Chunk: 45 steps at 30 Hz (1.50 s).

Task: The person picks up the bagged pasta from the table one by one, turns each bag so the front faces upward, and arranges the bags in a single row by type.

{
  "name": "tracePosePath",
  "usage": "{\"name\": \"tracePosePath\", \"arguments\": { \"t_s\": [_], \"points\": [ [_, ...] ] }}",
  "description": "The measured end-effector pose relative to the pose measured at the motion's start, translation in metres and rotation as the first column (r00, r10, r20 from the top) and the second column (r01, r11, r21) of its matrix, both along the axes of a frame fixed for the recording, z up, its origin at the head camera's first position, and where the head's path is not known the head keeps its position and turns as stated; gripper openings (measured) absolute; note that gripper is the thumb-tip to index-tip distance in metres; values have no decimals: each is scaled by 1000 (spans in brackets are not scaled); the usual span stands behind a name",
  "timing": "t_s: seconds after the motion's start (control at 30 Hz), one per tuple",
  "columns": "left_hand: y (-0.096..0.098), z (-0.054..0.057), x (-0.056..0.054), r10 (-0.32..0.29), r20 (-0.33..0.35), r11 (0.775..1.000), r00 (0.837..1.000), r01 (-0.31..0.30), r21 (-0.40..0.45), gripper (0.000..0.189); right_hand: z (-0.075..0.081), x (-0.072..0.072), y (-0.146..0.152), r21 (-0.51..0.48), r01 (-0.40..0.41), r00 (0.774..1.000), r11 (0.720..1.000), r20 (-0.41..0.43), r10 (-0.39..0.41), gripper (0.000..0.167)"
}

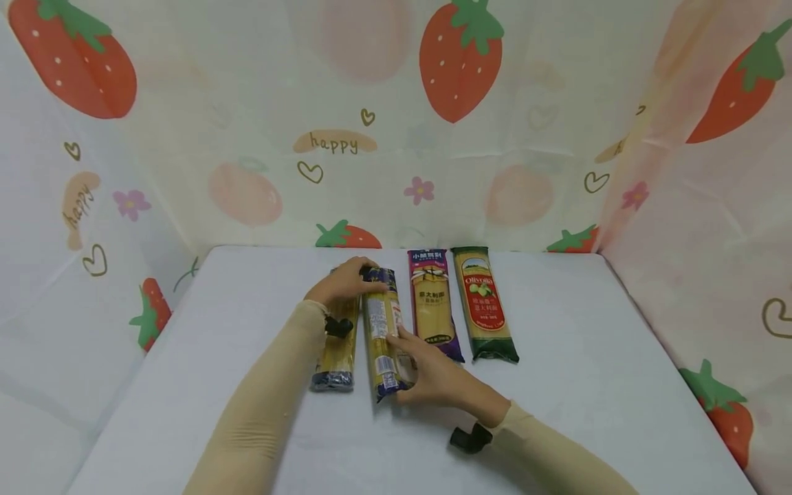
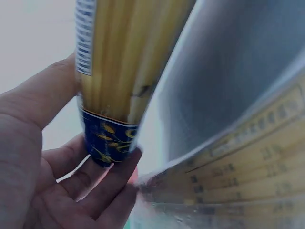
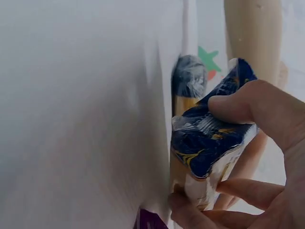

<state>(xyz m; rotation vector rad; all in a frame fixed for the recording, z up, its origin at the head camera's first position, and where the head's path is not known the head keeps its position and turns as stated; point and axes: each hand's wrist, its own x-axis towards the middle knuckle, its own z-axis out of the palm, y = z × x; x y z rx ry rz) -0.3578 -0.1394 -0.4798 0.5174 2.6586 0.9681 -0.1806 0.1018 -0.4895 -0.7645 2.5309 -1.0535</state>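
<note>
Both hands hold one clear pack of spaghetti [image 1: 379,323] with dark blue ends, its barcode side facing up. At its far end my left hand [image 1: 342,283] grips it, and the left wrist view shows thumb and fingers around the blue end [image 2: 112,143]. My right hand [image 1: 442,375] holds the near end from the right; in the right wrist view its thumb presses the folded blue wrapper [image 3: 205,138] while fingers sit along the side. A second blue-ended spaghetti pack [image 1: 337,361] lies just left, partly hidden by the left hand and wrist.
Right of the held pack lie a purple-and-pink pasta pack [image 1: 433,302] and a green pasta pack [image 1: 485,302] with a red label, side by side on the white table [image 1: 575,385]. A strawberry-print cloth [image 1: 383,192] hangs behind and at both sides.
</note>
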Motion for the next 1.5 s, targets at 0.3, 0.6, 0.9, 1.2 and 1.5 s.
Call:
{"name": "tracePosePath", "arguments": {
  "t_s": [0.3, 0.6, 0.9, 1.2, 1.5],
  "points": [
    [-5, 6, 2, 68, 46, 970, 997, -77, 229, 62, 4, 2, 12, -143, -13, 999, 990, 36, 18, 102],
    [-10, -2, 6, 45, 115, 881, 992, -94, 464, 41, 0, 5, 18, -222, -20, 997, 975, 65, 35, 100],
    [-16, -5, 5, 10, 77, 875, 997, -46, 481, 44, -3, 4, 20, -256, -39, 998, 966, 38, 50, 99],
    [-15, -9, 9, 36, 138, 857, 990, -102, 505, 42, -3, 5, 22, -317, -39, 998, 948, 41, 55, 98],
    [-14, -14, 4, -64, 126, 806, 990, -23, 591, 50, -2, 4, 25, -438, -6, 995, 899, 90, 50, 98]
  ]
}}
